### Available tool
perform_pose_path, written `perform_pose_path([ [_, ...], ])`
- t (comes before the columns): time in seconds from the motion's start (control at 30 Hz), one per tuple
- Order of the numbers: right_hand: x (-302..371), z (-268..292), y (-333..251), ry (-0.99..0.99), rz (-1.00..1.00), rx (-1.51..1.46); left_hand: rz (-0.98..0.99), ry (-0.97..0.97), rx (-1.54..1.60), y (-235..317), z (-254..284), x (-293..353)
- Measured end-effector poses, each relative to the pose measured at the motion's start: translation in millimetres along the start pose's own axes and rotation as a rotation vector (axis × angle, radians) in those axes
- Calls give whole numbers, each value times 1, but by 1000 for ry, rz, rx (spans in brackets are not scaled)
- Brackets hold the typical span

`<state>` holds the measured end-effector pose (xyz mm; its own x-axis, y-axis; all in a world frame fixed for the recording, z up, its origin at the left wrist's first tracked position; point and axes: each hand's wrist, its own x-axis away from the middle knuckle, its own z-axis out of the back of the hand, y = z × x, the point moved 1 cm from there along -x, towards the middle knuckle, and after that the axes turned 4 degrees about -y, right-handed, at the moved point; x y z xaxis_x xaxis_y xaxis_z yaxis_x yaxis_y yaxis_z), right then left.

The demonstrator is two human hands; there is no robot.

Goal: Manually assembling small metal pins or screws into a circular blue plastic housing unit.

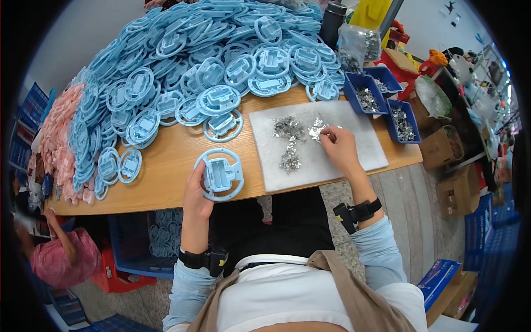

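Observation:
My left hand (197,191) grips the left rim of a light blue plastic steering wheel part (222,175), held at the table's front edge with its boxy recessed middle facing up. Over a white foam mat (326,163), my right hand (338,145) has thumb and fingers pinched together beside a small heap of shiny metal pieces (317,129). Whatever lies between those fingertips is too small to make out. Two more piles of little metal pieces (289,129) sit on the mat further left.
A large mound of blue wheel parts (221,50) covers the back of the wooden table (160,185). Pink parts (61,141) are heaped at the left. Blue bins (402,122) of metal pieces and a dark bottle (332,23) stand at the right. A person in pink (66,257) is at the lower left.

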<state>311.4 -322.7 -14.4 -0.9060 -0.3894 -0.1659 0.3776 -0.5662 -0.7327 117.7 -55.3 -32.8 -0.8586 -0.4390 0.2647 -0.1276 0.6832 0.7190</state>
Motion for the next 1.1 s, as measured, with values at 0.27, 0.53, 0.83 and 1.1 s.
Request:
perform_pose_path([
  [0.27,-18,14,12,165,274,91,120,-62,9,-18,-17,-6],
  [0.53,18,0,-34,-337,203,-130,136,-62,-25,-22,-12,-7],
  [0.83,29,-8,-26,-319,170,-82,131,-79,-24,-23,-10,-6],
  [1.1,27,-18,-21,-315,399,-56,150,-80,-67,-23,-19,-6],
])
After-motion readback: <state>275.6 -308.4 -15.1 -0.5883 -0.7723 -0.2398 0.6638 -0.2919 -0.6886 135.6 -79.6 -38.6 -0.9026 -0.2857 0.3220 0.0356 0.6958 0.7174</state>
